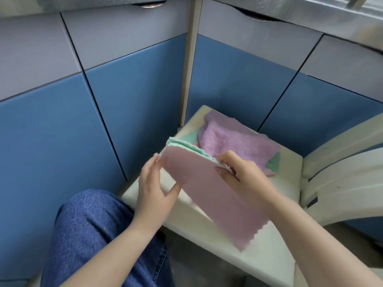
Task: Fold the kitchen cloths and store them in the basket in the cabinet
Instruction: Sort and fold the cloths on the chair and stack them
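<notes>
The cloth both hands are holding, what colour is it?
Pink cloth, mint-green layer behind; head view.

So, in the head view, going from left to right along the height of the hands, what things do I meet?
Blue cabinet door → left hand → pink cloth, held by both hands → right hand → white chair arm.
</notes>
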Demonstrator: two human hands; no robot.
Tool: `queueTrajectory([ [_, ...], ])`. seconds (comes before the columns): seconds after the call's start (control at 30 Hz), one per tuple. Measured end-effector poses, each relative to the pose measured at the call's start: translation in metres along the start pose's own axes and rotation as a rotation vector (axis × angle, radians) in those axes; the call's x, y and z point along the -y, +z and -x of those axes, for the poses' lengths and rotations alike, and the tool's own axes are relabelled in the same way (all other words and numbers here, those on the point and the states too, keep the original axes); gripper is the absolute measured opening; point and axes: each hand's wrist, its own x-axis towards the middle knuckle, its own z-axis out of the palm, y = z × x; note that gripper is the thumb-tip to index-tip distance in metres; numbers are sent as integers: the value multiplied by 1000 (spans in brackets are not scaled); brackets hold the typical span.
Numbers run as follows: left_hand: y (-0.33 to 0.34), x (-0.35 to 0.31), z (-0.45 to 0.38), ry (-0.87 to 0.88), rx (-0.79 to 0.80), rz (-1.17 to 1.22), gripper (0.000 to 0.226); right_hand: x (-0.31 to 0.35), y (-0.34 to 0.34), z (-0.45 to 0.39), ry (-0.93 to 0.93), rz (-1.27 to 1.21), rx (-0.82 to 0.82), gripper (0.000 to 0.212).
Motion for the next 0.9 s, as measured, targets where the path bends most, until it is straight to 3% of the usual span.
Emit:
queueTrajectory([
  [0.07, 8, -13, 0, -132, 30, 241, 69, 3, -9, 14, 73, -140, -79, 6],
  [0.13, 16, -28, 1, -271, 162, 435, 73, 4, -15, 25, 162, -338, -135, 7],
  [0.27, 37, -48, 5, -234, 423, 547, 65, -4, -18, 49, 353, -753, -286, 15],
  [0.4, 66, -46, 9, -211, 520, 434, 75, -30, 2, 85, 676, -955, -419, 14],
  [0.57, 83, -30, 19, -159, 639, 179, 63, -58, 46, 123, 959, -813, -422, 18],
  [0.73, 76, -11, 21, 41, 632, -50, 51, -58, 47, 128, 924, -692, -432, 20],
  [0.8, 71, -4, 20, 271, 583, -196, 45, -57, 47, 132, 858, -547, -435, 27],
  [0.9, 59, 6, 18, 750, 552, -489, 44, -53, 48, 146, 643, -220, -366, 40],
])
